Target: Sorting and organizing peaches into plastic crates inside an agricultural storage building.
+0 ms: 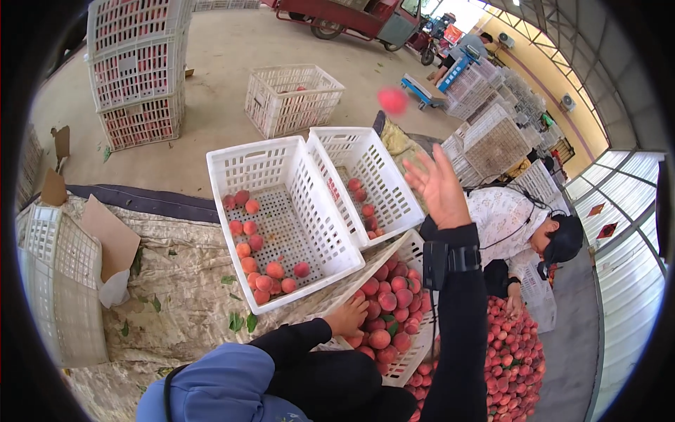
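Note:
A blurred peach [392, 101] is in the air beyond my raised right hand [443, 188]. That hand is open, its fingers spread and nothing in it. My left hand [347, 318] rests at the edge of a tilted white crate [415, 352] full of peaches [389, 301], its fingers reaching over the fruit. The undersides of those fingers are hidden. In front of me stands a white plastic crate [302, 211] with several peaches [264, 283] along its left side and near end. Touching it on the right, a second white crate [387, 193] holds several peaches [356, 188].
A third crate [292, 105] stands farther off, left of the airborne peach. Filled crates [137, 74] are stacked at far left. To my right, a co-worker [513, 218] bends over a large peach pile [510, 352]. Cardboard [110, 235] lies on the ground cloth [176, 295].

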`<act>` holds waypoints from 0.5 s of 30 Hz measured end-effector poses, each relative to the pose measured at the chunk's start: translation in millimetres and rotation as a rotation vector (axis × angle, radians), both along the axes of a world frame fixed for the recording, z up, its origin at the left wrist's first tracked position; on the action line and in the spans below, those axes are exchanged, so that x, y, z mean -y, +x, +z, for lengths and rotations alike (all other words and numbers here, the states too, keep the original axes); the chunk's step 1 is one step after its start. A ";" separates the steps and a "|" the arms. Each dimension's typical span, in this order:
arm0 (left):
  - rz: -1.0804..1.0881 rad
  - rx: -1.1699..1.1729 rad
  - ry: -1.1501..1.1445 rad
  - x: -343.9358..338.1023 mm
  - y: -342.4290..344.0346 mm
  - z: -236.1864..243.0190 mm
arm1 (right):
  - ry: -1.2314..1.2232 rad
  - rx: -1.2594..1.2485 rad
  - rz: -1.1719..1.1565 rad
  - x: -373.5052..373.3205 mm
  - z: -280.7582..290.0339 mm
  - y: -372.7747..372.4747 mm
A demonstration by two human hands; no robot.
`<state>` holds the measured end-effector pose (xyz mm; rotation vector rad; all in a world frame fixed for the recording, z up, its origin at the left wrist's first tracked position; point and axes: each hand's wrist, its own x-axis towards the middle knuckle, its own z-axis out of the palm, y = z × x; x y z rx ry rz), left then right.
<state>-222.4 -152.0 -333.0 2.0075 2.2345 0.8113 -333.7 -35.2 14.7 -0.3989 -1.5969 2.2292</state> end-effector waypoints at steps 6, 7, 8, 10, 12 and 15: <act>-0.006 -0.045 0.043 -8.1 1.2 -22.6 | 0.526 0.169 0.358 -37.7 -58.8 139.2; -0.002 0.028 0.045 -9.6 0.6 -23.9 | 0.525 0.261 0.267 -47.3 -83.8 181.4; -0.007 0.046 0.105 -8.6 -0.1 -23.8 | 0.536 0.427 0.112 -52.6 -110.4 222.2; -0.014 0.068 0.029 -6.9 -1.6 -18.9 | 0.571 0.648 -0.080 -51.5 -161.2 296.8; -0.038 0.057 -0.034 -4.4 -2.4 -10.1 | 0.580 0.807 -0.189 -34.1 -208.4 354.1; -0.039 0.070 -0.054 -3.9 -3.5 3.4 | 0.469 0.819 -0.210 -24.7 -252.6 386.2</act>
